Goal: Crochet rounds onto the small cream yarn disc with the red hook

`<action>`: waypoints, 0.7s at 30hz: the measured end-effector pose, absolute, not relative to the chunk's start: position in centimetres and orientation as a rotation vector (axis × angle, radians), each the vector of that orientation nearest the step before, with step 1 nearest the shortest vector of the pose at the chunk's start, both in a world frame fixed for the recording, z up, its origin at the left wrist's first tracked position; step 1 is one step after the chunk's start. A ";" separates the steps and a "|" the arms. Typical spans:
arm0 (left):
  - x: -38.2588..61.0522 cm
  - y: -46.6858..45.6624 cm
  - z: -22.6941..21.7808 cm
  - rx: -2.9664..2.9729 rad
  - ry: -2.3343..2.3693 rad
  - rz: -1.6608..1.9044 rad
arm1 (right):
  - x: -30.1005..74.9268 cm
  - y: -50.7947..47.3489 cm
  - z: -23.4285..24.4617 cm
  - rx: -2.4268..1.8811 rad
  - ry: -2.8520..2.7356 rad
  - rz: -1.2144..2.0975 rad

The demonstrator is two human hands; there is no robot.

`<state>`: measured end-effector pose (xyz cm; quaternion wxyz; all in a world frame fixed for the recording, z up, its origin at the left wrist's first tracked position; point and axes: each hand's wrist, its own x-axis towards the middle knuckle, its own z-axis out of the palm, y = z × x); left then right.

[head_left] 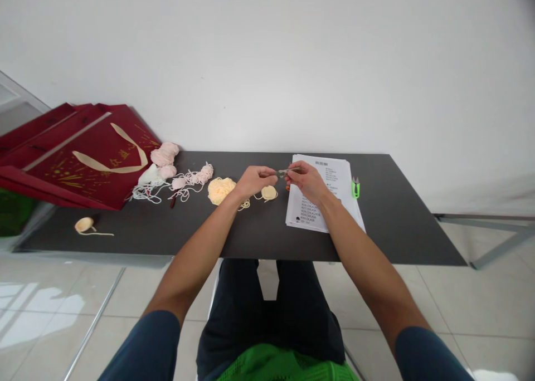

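Note:
My left hand (256, 180) is closed in a pinch above the dark table, its fingertips meeting those of my right hand (308, 180). Between them is a thin, pale metallic tool (292, 170), gripped by my right hand; its exact kind is too small to tell. Whatever my left fingers pinch at its tip is too small to make out. Something orange (288, 187) shows just under my right fingers. Below my right hand lie printed sheets (307, 216). A fluffy yellow yarn ball (220, 190) sits beside my left wrist, and a small cream yarn piece (269, 193) lies beneath my left fingertips.
Green thread snips (355, 188) lie at the sheets' right edge. Left of the yellow yarn are tangled pink yarn (204, 175) and white yarn (150, 176). Red gift bags (100, 164) lean at far left, with a small cream cup-shaped piece (84, 224) in front.

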<state>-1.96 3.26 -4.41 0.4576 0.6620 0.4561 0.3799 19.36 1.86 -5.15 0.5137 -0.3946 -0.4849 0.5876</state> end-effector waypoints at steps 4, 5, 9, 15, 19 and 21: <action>-2.0 3.5 -5.1 1.596 1.186 1.056 | 19.4 2.1 -5.8 -1.005 -1.246 1.389; -2.0 3.6 -5.3 1.604 1.196 1.077 | 19.4 2.0 -5.8 -1.020 -1.283 1.385; -2.0 3.7 -5.6 1.630 1.194 1.139 | 19.2 2.0 -5.5 -1.059 -1.431 1.353; -2.2 3.8 -6.0 1.716 1.097 1.206 | 19.6 3.0 -4.7 -1.167 -1.587 1.351; -2.2 4.0 -6.5 1.688 1.046 1.242 | 20.2 3.2 -4.4 -1.159 -1.577 1.431; -2.2 4.1 -6.7 1.668 1.051 1.253 | 20.3 3.1 -4.5 -1.128 -1.540 1.435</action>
